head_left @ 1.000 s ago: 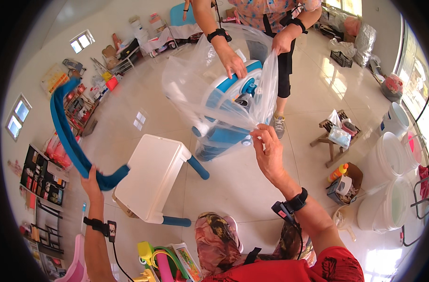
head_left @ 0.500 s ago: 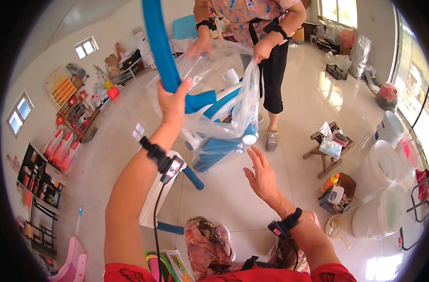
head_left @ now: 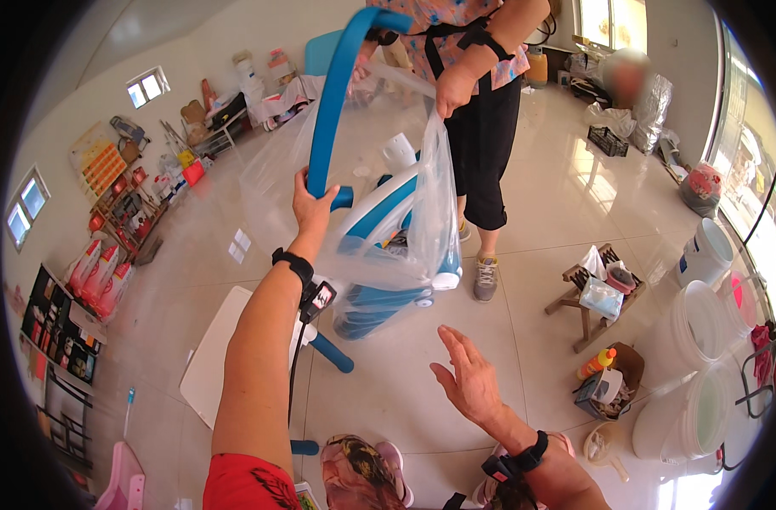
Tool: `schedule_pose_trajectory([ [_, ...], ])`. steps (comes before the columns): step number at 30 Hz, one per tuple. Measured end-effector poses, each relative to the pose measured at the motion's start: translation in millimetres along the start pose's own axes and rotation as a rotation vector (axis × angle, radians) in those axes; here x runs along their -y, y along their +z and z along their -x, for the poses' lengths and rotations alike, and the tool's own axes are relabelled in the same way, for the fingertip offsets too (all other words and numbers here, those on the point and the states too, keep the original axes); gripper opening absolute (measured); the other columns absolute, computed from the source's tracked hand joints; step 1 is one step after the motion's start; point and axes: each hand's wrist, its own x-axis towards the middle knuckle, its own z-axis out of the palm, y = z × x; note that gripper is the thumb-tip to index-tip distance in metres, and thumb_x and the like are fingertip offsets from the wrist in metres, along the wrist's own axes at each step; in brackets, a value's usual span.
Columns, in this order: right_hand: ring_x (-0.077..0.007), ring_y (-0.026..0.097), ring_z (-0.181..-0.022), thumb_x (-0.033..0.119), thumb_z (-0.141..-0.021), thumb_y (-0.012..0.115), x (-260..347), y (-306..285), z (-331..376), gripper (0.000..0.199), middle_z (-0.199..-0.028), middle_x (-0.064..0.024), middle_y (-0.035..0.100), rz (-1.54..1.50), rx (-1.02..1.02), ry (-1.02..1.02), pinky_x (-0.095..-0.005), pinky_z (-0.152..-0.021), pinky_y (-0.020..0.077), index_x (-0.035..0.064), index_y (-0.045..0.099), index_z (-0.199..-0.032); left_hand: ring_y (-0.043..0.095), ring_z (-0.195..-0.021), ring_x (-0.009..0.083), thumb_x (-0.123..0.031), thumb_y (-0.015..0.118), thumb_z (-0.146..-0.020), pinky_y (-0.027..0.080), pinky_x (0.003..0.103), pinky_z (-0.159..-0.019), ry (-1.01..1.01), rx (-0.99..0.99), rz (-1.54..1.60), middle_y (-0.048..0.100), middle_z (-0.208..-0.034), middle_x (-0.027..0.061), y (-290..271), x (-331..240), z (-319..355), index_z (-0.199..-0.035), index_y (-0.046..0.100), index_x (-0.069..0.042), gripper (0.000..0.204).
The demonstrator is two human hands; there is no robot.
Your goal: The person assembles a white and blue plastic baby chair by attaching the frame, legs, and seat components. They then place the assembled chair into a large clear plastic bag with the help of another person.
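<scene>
Fingers of the left hand (head_left: 313, 204) close around the lower end of a blue C-shaped piece (head_left: 330, 110), which rises above them – gripped beside its bend, perhaps so the long part stands upright. Just ahead and right of that hand, a clear plastic bag (head_left: 430, 221) rests on the floor (head_left: 549, 382) around blue-and-white parts (head_left: 392, 197). Beyond it, a co-worker's left hand (head_left: 456, 89) clutches the bag's edge, seemingly to stop the soft mouth from sagging. The right hand (head_left: 473, 387) holds nothing – fingers loosely spread, nearer the person than the bag and apart from it. Below and left of the left hand stands a white stool (head_left: 218, 348), partly hidden.
</scene>
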Motion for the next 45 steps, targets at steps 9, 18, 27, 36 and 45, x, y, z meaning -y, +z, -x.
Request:
schedule_pose_trajectory([
  [9,-0.0350,0.066,-0.111,0.011,-0.087,0.076,-12,5,-2,0.064,-0.136,-0.0160,0.059,0.000,0.036,0.066,-0.0407,-0.087,0.0589,0.0057,0.048,-0.145,0.067,-0.101,0.0300,-0.016,0.085,-0.080,0.052,0.039,-0.092,-0.235,0.196,-0.192,0.068,-0.114,0.0153,6,70,43,-0.139,0.048,-0.006,0.070],
  [18,-0.0354,0.066,-0.110,0.013,-0.088,0.076,-14,7,-1,0.063,-0.134,-0.0169,0.060,0.004,0.049,0.067,-0.0407,-0.085,0.0586,0.0055,0.049,-0.144,0.064,-0.106,0.0306,-0.022,0.084,-0.082,0.050,0.041,-0.096,-0.524,0.402,0.003,0.065,-0.116,0.0173,35,66,72,-0.140,0.049,-0.007,0.069],
  [27,-0.0374,0.063,-0.115,0.009,-0.088,0.074,-16,2,-8,0.062,-0.135,-0.0186,0.059,0.001,-0.094,0.182,-0.0423,-0.091,0.0558,0.0056,0.048,-0.144,0.060,-0.112,0.0291,-0.014,0.084,-0.081,0.049,0.039,-0.098,-0.284,0.432,0.046,0.057,-0.129,0.0171,62,79,107,-0.143,0.046,-0.005,0.073],
  [36,-0.0378,0.061,-0.118,0.010,-0.088,0.073,-33,0,-6,0.059,-0.135,-0.0173,0.060,0.031,-0.083,0.213,-0.0430,-0.093,0.0548,0.0032,0.049,-0.142,0.058,-0.123,0.0375,-0.012,0.083,-0.080,0.044,0.041,-0.107,-0.239,0.423,-0.045,0.054,-0.135,0.0259,77,59,116,-0.143,0.039,0.000,0.078],
  [45,-0.0367,0.061,-0.118,0.011,-0.088,0.074,-29,-1,-7,0.059,-0.135,-0.0162,0.060,0.050,-0.062,0.226,-0.0425,-0.092,0.0558,0.0035,0.050,-0.141,0.045,-0.139,0.0404,-0.012,0.085,-0.079,0.034,0.040,-0.119,-0.416,0.163,-0.169,0.046,-0.149,0.0278,91,66,132,-0.148,0.036,0.007,0.087],
])
